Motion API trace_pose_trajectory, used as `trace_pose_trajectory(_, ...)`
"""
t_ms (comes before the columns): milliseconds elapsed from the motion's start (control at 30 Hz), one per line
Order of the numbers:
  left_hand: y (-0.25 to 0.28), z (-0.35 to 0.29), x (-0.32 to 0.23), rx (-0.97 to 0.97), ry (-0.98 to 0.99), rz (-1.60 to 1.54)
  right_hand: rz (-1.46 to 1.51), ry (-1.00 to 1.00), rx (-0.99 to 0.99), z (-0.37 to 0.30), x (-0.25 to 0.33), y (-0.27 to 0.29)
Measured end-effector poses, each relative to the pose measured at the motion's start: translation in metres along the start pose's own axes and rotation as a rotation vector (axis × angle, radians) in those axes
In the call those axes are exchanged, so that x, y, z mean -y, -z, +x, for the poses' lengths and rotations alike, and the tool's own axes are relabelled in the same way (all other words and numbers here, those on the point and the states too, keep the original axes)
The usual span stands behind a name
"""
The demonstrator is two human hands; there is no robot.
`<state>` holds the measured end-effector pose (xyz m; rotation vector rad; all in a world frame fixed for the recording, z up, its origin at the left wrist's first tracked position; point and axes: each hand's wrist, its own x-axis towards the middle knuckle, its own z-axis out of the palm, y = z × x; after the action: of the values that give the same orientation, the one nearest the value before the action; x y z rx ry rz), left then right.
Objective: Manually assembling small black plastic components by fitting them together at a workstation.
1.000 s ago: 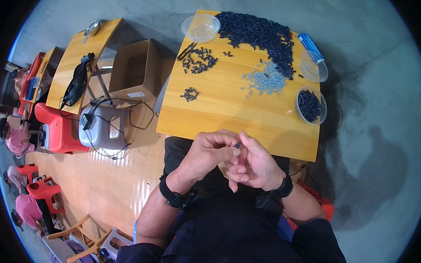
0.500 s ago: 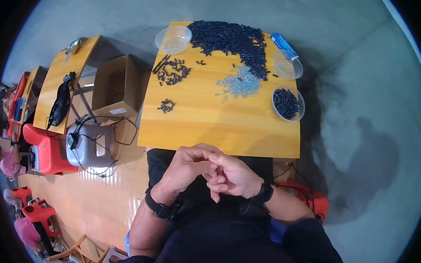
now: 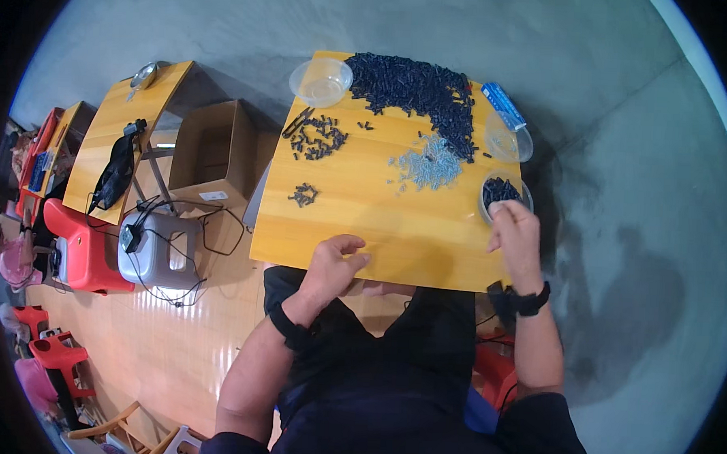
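My right hand (image 3: 515, 238) reaches over the near rim of a clear round tub (image 3: 528, 200) at the table's right edge. Its fingers are bent together at the small black plugs (image 3: 499, 190) inside; what they hold, if anything, is too small to make out. Near the table's front edge hovers my left hand (image 3: 333, 268), thumb and forefinger curved with a gap between them and nothing visible in it. Loose silvery screws (image 3: 433, 165) lie in a heap mid-table. Beyond them spreads a big pile of black plugs (image 3: 410, 87).
Two groups of small dark pieces (image 3: 319, 138) (image 3: 303, 194) lie on the left of the wooden table (image 3: 364, 219), beside dark tweezers (image 3: 297, 122). Clear tubs (image 3: 321, 81) (image 3: 509, 140) stand at its far corners, a blue box (image 3: 503, 106) at the right. A cardboard box (image 3: 213, 151) sits left.
My hands were together in front of me, fingers touching. They have parted: the right has gone forward and right to the tub of black plugs, the left slightly forward.
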<state>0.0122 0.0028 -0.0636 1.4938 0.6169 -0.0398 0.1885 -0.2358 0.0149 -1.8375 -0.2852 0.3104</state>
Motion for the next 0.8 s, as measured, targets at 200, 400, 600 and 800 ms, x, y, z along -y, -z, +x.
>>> trace_pose_trajectory(200, 0.022, 0.039, 0.037, -0.275, -0.440, 0.484, -0.685, 0.135, -0.080, 0.059, -0.044, 0.039)
trace_pose_trajectory(400, 0.024, 0.056, 0.040, -0.436, -0.671, 0.845, -0.881, 0.392, -0.035, 0.085, -0.062, 0.018)
trace_pose_trajectory(600, 0.019, 0.059, 0.040, -0.486, -0.643, 0.904, -0.963, 0.372, 0.039, 0.106, -0.067, 0.016)
trace_pose_trajectory(800, 0.016, 0.057, 0.041, -0.500, -0.567, 0.970, -0.990, 0.368, 0.037, 0.099, -0.035, 0.004)
